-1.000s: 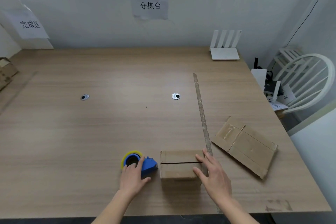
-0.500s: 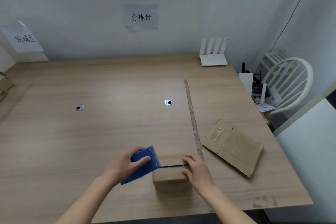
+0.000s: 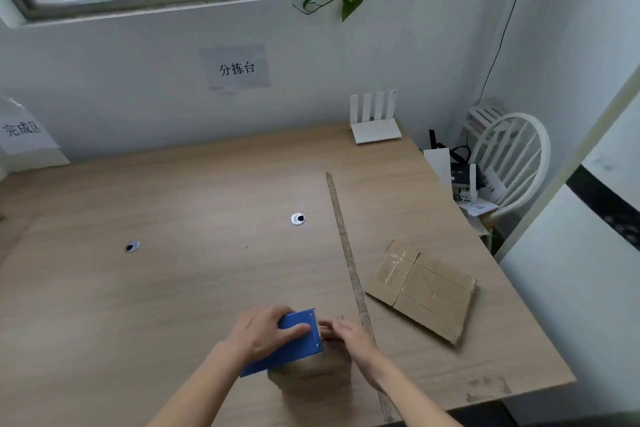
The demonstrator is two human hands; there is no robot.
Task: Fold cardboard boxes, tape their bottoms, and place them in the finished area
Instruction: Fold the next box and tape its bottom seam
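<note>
I see my left hand (image 3: 265,331) gripping the blue plastic tape dispenser (image 3: 289,343) atop the small brown cardboard box (image 3: 311,373); just beside it, my right hand (image 3: 349,334) rests relaxed fingers on the box top.

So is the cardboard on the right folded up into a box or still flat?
Flat. The cardboard lies spread on the table, right of the long strip, with no sides standing up.
</note>
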